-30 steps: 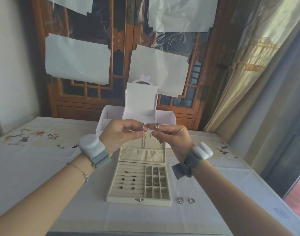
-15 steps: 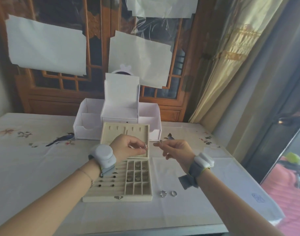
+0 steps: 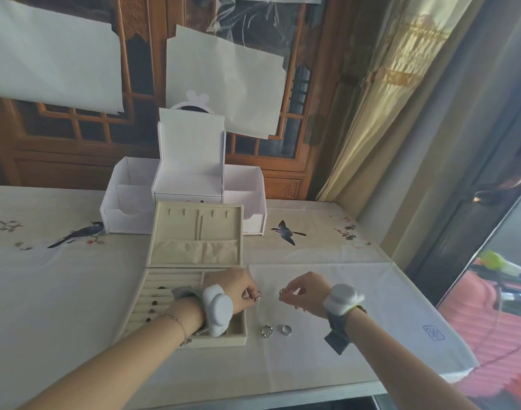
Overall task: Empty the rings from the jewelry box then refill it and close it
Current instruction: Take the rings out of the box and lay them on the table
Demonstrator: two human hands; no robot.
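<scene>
So the jewelry box is sitting open on the table right in front of me, lid propped up at the back, and there are a few small dark bits tucked in the ring-roll slots on its left side, probably rings but they're too tiny to say for sure. My left hand is hovering over the box's right edge with its fingers pinched around a ring, and my right hand is just beside it over the white sheet, thumb and finger pinching a second ring. The two hands are close but not touching. Two more rings are already lying on the table just right of the box's front corner, a chunkier one and a plain band, side by side. Behind the box there's a white organizer with open side bins.
</scene>
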